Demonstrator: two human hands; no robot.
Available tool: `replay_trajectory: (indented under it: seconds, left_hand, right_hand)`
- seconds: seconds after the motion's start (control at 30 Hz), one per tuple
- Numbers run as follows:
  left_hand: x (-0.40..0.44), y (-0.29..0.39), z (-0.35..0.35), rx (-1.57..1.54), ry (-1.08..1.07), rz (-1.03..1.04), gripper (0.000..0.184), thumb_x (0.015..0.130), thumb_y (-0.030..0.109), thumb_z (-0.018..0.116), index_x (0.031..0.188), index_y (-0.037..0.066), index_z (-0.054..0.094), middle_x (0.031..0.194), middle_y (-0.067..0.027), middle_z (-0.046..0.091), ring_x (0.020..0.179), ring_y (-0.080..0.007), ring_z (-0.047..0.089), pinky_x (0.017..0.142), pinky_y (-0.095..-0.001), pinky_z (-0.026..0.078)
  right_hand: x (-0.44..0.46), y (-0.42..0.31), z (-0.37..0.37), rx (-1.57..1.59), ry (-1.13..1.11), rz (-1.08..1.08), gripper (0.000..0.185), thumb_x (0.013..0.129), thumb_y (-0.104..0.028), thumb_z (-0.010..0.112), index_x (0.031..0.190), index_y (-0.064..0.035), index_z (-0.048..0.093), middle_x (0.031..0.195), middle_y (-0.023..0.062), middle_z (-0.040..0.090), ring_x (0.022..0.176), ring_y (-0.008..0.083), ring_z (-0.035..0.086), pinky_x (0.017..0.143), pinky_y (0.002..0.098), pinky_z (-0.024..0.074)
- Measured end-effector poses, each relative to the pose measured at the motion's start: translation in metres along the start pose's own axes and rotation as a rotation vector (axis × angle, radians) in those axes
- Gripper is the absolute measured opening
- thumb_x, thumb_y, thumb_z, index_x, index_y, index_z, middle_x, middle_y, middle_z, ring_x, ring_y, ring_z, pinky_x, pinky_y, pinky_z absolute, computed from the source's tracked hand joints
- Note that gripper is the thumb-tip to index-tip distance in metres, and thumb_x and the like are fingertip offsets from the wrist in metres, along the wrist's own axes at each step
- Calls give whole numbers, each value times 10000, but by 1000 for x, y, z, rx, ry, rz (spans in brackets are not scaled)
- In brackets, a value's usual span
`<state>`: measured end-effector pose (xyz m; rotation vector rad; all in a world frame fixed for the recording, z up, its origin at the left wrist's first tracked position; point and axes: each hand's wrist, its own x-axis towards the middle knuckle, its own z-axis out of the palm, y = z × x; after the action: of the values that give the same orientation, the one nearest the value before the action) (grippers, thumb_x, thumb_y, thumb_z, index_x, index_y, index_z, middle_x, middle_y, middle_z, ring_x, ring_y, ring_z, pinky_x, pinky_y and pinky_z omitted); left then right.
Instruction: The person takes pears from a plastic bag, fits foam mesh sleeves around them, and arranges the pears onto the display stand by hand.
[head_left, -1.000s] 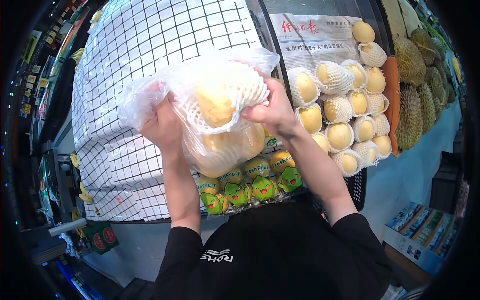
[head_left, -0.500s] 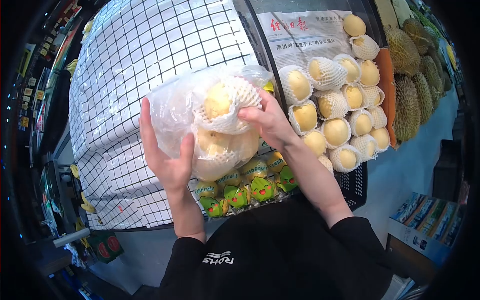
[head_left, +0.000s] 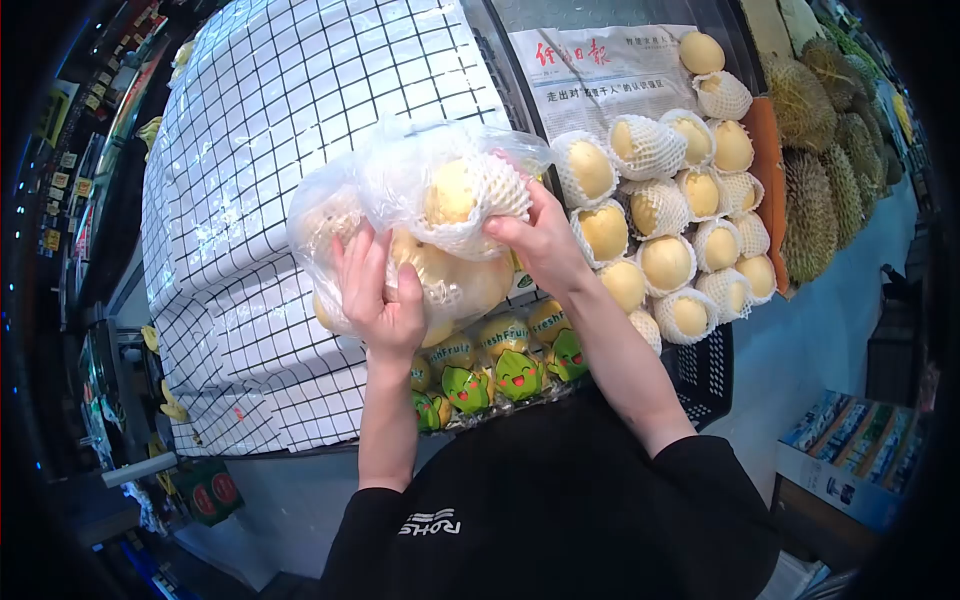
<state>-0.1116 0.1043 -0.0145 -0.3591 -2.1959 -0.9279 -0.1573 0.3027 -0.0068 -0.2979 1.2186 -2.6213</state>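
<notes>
My right hand point(head_left: 545, 240) is closed on a round yellow fruit point(head_left: 450, 192), which looks like a pear in a white foam net point(head_left: 495, 200). It holds the fruit at the mouth of a clear plastic bag point(head_left: 385, 165). Several more netted yellow fruits point(head_left: 430, 260) show through the film below and to the left. My left hand point(head_left: 378, 300) rests against the front of the bag, fingers stretched out and thumb apart, touching the film. Whether the held fruit is inside the bag or just above its opening, I cannot tell.
Rows of netted yellow fruits point(head_left: 665, 262) lie to the right beside a newspaper point(head_left: 600, 80). Durians point(head_left: 812, 200) are stacked beyond an orange divider point(head_left: 768, 170). Packed fruits in printed wrap point(head_left: 520, 375) sit below the bag. A white checked cover point(head_left: 240, 200) spreads out on the left.
My left hand has moved from spread wide beside the bag to lying against its front. The bag has shifted left and spread out, and the held fruit has moved slightly right.
</notes>
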Motion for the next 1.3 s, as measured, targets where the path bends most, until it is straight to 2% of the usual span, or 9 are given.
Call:
replay_trajectory:
  seconds: [0.17,0.3,0.7,0.77,0.87,1.1,1.17,1.2,1.3]
  left_hand:
    - [-8,9,-5,46,16,-38,395,827,147,605,1140,-94,619,1194,-271,612,1145,-434,571,1111,-568,284]
    - [-13,16,-5,-24,97,-74,454,809,109,660,1220,-74,604,1228,-247,606,1166,-429,563,1118,-577,283]
    - [-37,34,-12,-120,219,4,456,939,174,588,1320,-64,515,1426,-290,446,1304,-422,468,1120,-520,320]
    - [-47,49,-18,-208,271,35,470,965,183,563,1352,-70,476,1464,-294,395,1334,-407,436,1122,-479,343]
    - [-66,77,-14,-490,63,102,677,944,369,619,1418,-56,388,1494,-301,332,1351,-421,403,1132,-498,326]
    - [-66,111,5,-1046,-22,-428,1176,765,594,738,1506,-63,104,1487,-315,288,1343,-375,403,1108,-465,360]
    - [-60,115,-4,-1354,-173,-773,1016,835,567,667,1477,-68,200,1462,-313,335,1331,-367,423,1099,-468,371]
    - [-64,111,-2,-1446,-165,-836,729,955,490,498,1416,-50,330,1398,-280,444,1276,-350,491,1071,-453,412]
    - [-74,101,2,-1935,-116,-1082,545,1024,397,342,1360,-25,417,1330,-232,530,1206,-330,555,1039,-441,447]
  right_hand:
    - [-26,-3,-5,-75,35,-68,969,732,-71,760,1521,27,206,1432,130,460,1315,196,458,1112,329,353]
    - [-47,-4,-10,-102,152,-156,1087,764,40,743,1520,69,-38,1497,188,336,1346,215,407,1115,354,362]
    - [-102,-8,-4,-316,198,-73,974,681,13,797,1497,37,267,1428,157,438,1298,228,477,1078,357,403]
    - [-109,-5,-12,-922,82,-367,945,647,-61,848,1454,20,362,1390,221,467,1283,289,499,1074,373,405]
    - [-116,-4,-6,-924,12,-498,910,600,-120,878,1395,-3,449,1374,244,474,1254,363,513,1059,407,414]
    - [-130,-9,5,-1090,-247,-865,492,865,-159,674,1313,-34,513,1313,233,496,1172,446,527,947,516,499]
    - [-130,-7,7,-1200,-250,-934,463,897,-197,639,1313,-37,513,1352,245,471,1181,437,523,950,517,501]
    - [-133,-9,5,-1212,-275,-866,555,859,-250,692,1339,-52,495,1402,259,433,1191,428,520,978,519,475]
    - [-140,-17,10,-1252,-241,-715,757,785,-292,767,1410,-51,415,1428,275,411,1207,443,509,1011,526,437]
